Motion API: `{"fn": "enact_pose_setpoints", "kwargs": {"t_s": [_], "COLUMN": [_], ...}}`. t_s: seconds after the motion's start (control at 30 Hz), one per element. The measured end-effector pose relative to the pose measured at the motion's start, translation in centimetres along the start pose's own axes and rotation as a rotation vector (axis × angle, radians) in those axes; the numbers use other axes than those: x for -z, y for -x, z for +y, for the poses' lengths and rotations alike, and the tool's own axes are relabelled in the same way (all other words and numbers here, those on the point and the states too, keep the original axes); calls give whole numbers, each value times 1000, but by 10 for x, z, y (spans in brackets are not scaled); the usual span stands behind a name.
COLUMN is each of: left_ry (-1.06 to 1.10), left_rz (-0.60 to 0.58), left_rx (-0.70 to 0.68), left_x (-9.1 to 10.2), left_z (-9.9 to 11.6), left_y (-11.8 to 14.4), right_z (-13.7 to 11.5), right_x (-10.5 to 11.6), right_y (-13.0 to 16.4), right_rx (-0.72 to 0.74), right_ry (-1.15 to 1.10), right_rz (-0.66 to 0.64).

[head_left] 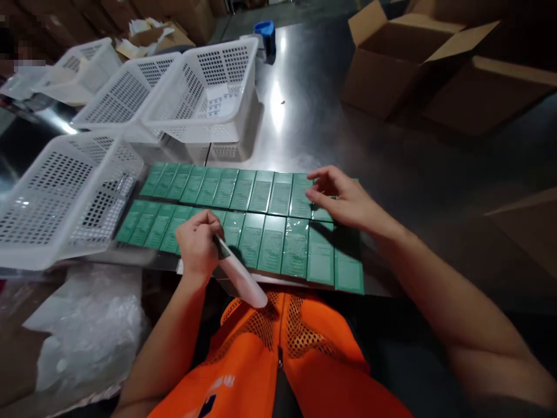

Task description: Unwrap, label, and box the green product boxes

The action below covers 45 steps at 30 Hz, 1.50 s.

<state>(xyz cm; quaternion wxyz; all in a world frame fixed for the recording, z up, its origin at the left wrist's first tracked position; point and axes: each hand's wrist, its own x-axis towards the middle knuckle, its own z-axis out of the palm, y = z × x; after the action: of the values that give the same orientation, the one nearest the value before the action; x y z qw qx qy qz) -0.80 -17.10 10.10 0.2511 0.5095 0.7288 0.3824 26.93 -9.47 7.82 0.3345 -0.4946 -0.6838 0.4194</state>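
Two rows of flat green boxes (261,220) wrapped in clear film lie side by side on a steel table (313,128). My left hand (198,244) is closed around a white-handled tool (239,276), its tip resting on the near row. My right hand (343,197) lies with fingers spread on the right end of the far row, pressing on the boxes. An orange mesh vest (278,354) fills the bottom of the view.
Several white perforated baskets (204,93) stand at the left and back, one tipped basket (61,197) beside the near row. Open cardboard cartons (404,52) sit at the back right. Crumpled clear plastic (87,325) lies at lower left. A blue object (265,32) stands far back.
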Motion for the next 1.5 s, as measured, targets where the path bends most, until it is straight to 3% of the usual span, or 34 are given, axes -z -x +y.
{"fn": "enact_pose_setpoints", "kwargs": {"t_s": [0.17, 0.27, 0.37, 0.53, 0.7, 0.8, 0.93, 1.07, 1.33, 1.5], "left_ry": [103, 43, 15, -27, 41, 157, 29, 32, 384, 483], "left_rz": [162, 151, 55, -80, -54, -7, 84, -45, -320, -383], "left_rx": [-132, -186, -156, -148, -212, -238, -260, -187, 111, 179], "left_x": [-11, -15, -13, -8, -4, 2, 4, -3, -4, -1], "left_z": [9, 18, 18, -3, -26, -28, -23, -13, -2, 2], "left_y": [11, 19, 26, 47, 77, 87, 88, 86, 72, 64], "right_z": [-57, -61, -50, -48, -61, -68, -78, -79, -59, -49], "right_x": [-44, -78, -95, -92, -94, -92, -84, -92, -109, -122], "right_y": [81, 102, 104, 112, 135, 149, 154, 143, 128, 121], "right_rx": [151, 102, -3, 110, 241, 202, 133, 162, 355, 457], "right_ry": [27, -28, -79, 244, 287, 275, 253, 308, 503, 480], "right_rz": [-62, 50, 201, 155, 153, 142, 55, 248, 522, 417]}}
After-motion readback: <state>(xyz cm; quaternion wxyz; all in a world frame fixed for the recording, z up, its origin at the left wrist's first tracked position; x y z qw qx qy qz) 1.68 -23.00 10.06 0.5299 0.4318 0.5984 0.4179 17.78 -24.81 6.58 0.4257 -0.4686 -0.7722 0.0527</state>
